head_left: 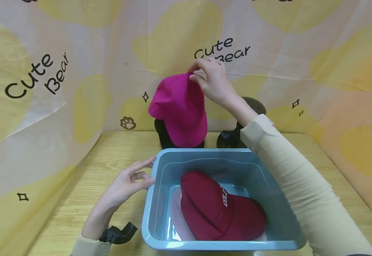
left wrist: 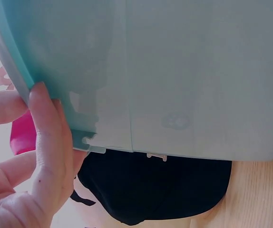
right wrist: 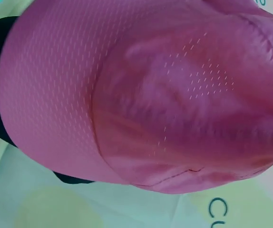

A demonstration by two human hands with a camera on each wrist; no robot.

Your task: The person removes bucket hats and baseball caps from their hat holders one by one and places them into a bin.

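Observation:
My right hand (head_left: 213,76) pinches the crown of a bright pink cap (head_left: 181,106) between thumb and fingers. The cap hangs brim down behind the tub. In the right wrist view its perforated brim (right wrist: 51,95) fills the left side. Behind it is a black cap (left wrist: 155,185), partly covered in the head view. At the left rim of a light blue plastic tub (head_left: 222,245), my left hand (head_left: 125,183) grips the edge with thumb and fingers. Inside the tub, a dark red cap (head_left: 205,209) with white lettering lies over a pale lilac cap (head_left: 179,217).
A dark rounded object (head_left: 255,105) stands at the back right, partly hidden by my right forearm. The wood-grain table (head_left: 109,153) is bordered by printed cloth (head_left: 125,71) at the back and sides. Each wrist wears a black camera mount (head_left: 118,234).

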